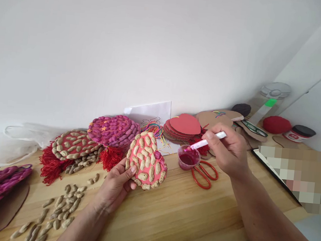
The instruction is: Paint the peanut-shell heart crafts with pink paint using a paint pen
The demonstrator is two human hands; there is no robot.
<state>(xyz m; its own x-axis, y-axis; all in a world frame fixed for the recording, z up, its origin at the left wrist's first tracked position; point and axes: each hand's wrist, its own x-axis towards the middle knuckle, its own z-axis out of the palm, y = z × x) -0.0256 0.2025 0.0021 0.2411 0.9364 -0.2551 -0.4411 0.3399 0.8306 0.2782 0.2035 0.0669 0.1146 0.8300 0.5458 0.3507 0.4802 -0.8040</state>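
Observation:
My left hand (120,179) grips the lower left edge of a peanut-covered red cutout (146,162), thumb on its front. Peanuts in their shells cover its face, and a small patch at the right edge is painted magenta. In my right hand (230,148) is a white-handled paintbrush (208,140), pinched between thumb and fingers. Its magenta-stained tip is over the mouth of a small clear cup (188,161) of dark magenta paint; whether it touches the paint I cannot tell. Orange-handled scissors (204,176) lie beside the cup, partly behind it.
Loose peanuts (67,206) lie at the front left. Behind are magenta-painted peanut pieces (114,129), an unpainted one (75,146) with red tassels, stacked red cutouts (184,124) and coloured threads (152,129). A plastic bag (13,144), red yarn (276,125) and a black-lidded jar (301,134) stand farther out.

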